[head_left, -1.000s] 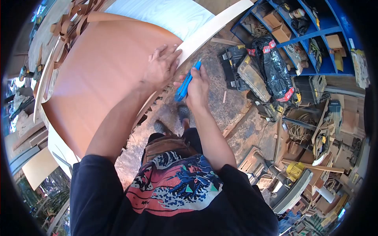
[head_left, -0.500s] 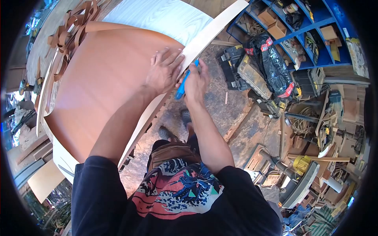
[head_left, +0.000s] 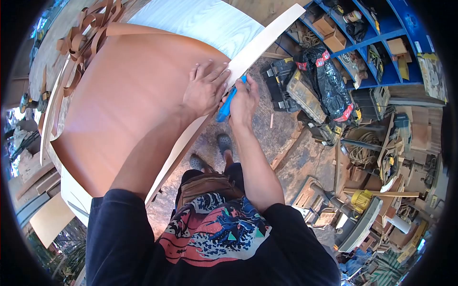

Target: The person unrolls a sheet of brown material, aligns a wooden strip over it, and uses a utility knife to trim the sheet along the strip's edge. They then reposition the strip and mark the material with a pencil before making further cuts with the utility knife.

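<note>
My left hand (head_left: pixel 206 90) lies flat with fingers apart on a large brown leather-like sheet (head_left: pixel 129 105), close to its right edge. A pale wooden strip (head_left: pixel 262 44) runs along that edge and shows beyond my fingers. My right hand (head_left: pixel 244 102) is wrapped around a blue utility knife (head_left: pixel 230 102), held at the outer side of the strip, right beside my left fingertips. The blade cannot be made out. Under the sheet's far edge, a white wood-grained panel (head_left: pixel 200 19) shows.
Curled brown offcuts (head_left: pixel 76 43) lie at the far left. On the floor to the right are black tool cases (head_left: pixel 281 81) and a black plastic-wrapped bundle (head_left: pixel 329 78), below a blue shelf unit (head_left: pixel 396 33). A yellow-motored machine (head_left: pixel 361 200) stands lower right.
Both hands and the utility knife have shifted slightly to the right in view. My left hand stays flat on the sheet, and my right hand keeps its grip on the knife.
</note>
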The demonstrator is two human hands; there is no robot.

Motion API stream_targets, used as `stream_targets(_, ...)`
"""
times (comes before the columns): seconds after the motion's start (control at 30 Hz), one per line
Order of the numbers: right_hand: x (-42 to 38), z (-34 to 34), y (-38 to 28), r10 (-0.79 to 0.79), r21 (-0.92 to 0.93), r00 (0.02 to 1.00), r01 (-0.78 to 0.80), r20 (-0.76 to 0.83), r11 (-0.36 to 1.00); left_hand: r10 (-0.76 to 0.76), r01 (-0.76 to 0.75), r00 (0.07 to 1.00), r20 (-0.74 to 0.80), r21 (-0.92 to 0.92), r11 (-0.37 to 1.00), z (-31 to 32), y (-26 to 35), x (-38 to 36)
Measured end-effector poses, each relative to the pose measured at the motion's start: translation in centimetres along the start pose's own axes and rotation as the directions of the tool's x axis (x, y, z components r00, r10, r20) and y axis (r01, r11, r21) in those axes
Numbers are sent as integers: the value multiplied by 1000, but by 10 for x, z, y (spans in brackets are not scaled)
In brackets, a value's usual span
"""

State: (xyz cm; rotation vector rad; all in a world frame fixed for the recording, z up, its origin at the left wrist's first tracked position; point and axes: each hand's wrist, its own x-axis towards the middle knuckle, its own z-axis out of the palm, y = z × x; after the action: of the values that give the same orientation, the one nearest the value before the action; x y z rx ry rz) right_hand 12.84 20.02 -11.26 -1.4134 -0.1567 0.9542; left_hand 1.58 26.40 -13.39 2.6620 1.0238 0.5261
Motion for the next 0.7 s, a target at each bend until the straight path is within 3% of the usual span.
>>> stream_targets(0.43, -8, 1, 3, -11, -73, 1000, 10, -11, 997, -20, 19, 1000, 20, 6, 1000, 1, -1, 0)
stream_targets(0.7, -28, 5, -1, -29, -209, 999, 23, -27, 978, -26, 28, 997, 69, -16, 999, 4, -7, -1)
